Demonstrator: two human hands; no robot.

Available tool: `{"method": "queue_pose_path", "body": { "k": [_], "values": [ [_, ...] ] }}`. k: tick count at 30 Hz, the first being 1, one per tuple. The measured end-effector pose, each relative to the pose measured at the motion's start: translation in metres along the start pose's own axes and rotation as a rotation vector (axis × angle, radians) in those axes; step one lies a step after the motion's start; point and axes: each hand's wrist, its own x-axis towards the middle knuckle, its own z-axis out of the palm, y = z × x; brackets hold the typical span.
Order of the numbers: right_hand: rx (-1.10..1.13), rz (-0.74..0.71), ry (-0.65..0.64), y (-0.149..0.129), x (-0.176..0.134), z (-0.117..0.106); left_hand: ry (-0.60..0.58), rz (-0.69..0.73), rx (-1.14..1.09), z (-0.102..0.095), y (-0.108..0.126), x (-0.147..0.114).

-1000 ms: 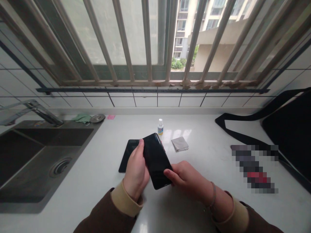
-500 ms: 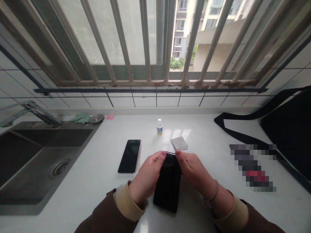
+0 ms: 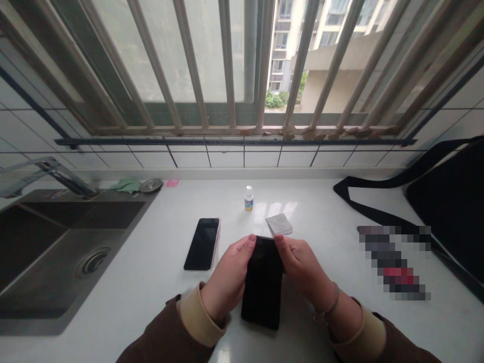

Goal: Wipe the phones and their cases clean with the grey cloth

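Between my hands is a black smartphone [image 3: 262, 287], its dark face toward me and its long side running away from me. My left hand [image 3: 233, 272] grips its far left edge, thumb at the corner. My right hand [image 3: 300, 262] grips the far right edge the same way; the fingers beneath are hidden. A second phone [image 3: 202, 244], dark screen up with a clear pinkish case edge, lies on the counter left of my left hand. Just beyond the held phone rest a folded grey cloth [image 3: 279, 224] and a small white spray bottle [image 3: 248, 198], standing upright.
At left is a dark sink [image 3: 94, 287] with a chrome faucet [image 3: 64, 176]. A green cloth [image 3: 126, 185], a metal drain cover [image 3: 151, 185] and a pink slip [image 3: 172, 183] lie by its rim. A black bag [image 3: 449, 191] with a strap and a pixelated item [image 3: 395, 264] are at right.
The held phone has tilted slightly, its near end shifting a little to the right, and the bright glint along its far edge is gone. Both hands keep their grip.
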Motion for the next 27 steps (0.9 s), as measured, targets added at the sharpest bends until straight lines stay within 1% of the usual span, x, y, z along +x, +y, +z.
{"method": "queue_pose_path", "body": {
  "k": [2,5,7,8,11,14,16,19,21,22,24,25,27],
  "values": [
    [-0.022,0.001,-0.102,-0.002,-0.001,0.000,0.110,0.046,-0.082,0.003,0.005,0.003],
    [-0.098,-0.036,-0.328,-0.006,-0.003,0.003,0.306,0.131,-0.184,0.003,0.016,0.009],
    [-0.086,-0.020,-0.440,-0.008,-0.004,0.005,0.378,0.146,-0.219,0.002,0.022,0.012],
    [-0.071,0.000,-0.463,-0.009,-0.005,0.005,0.395,0.147,-0.226,0.002,0.025,0.013],
    [-0.048,0.051,-0.463,-0.010,-0.006,0.006,0.406,0.156,-0.234,0.003,0.029,0.014],
    [-0.040,0.057,-0.454,-0.008,-0.005,0.005,0.419,0.146,-0.230,0.004,0.028,0.013],
    [-0.032,0.016,-0.398,-0.007,-0.004,0.005,0.413,0.113,-0.212,0.003,0.025,0.012],
    [0.003,-0.038,-0.296,-0.007,-0.001,0.004,0.355,0.077,-0.140,0.000,0.021,0.011],
    [0.023,-0.031,-0.274,-0.008,0.000,0.004,0.328,0.100,0.012,-0.005,0.020,0.011],
    [0.022,-0.023,-0.266,-0.008,0.000,0.004,0.317,0.120,0.148,-0.007,0.021,0.011],
    [0.010,-0.007,-0.238,-0.007,0.001,0.004,0.322,0.203,0.517,-0.014,0.026,0.011],
    [0.001,0.003,-0.219,-0.007,0.002,0.004,0.334,0.271,0.732,-0.017,0.030,0.010],
    [-0.028,0.030,-0.180,-0.005,0.003,0.004,0.394,0.450,1.170,-0.022,0.035,0.008]
  ]
}}
